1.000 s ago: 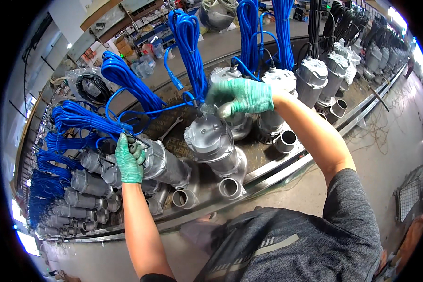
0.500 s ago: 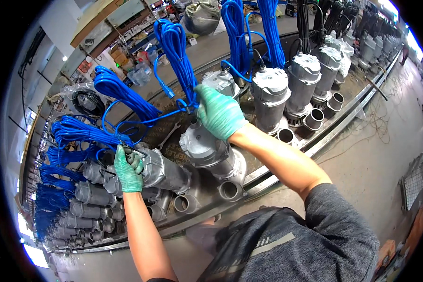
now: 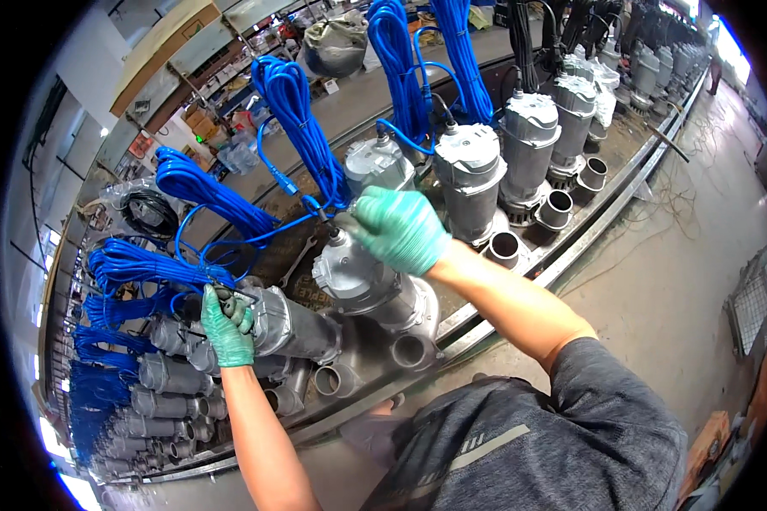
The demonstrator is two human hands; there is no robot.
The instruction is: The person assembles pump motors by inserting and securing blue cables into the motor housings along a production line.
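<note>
My green-gloved right hand (image 3: 400, 232) is closed just above a grey submersible pump (image 3: 354, 274) that stands upright. Whatever its curled fingers hold, if anything, is hidden. Beside those fingers, the looped blue cable (image 3: 302, 128) ends in a thick section running down to the pump's top. Lower left, my left hand (image 3: 227, 328), in a matching glove, is closed at the top end of a pump lying tilted (image 3: 294, 328). Dark parts show at its fingertips, too small to name. A coiled blue cable (image 3: 145, 262) lies just beyond that hand.
An open-ended wrench (image 3: 298, 260) lies on the bench between the two pumps. More upright pumps (image 3: 469, 179) line the right, and several lying ones (image 3: 166, 375) fill the left. A metal rail (image 3: 562, 268) edges the bench. A wire-mesh crate (image 3: 752, 307) stands on the floor at right.
The view has shifted slightly. My right hand has come away from the upright cable bundle, its fingers now curled more tightly. My left hand stays at the tilted pump.
</note>
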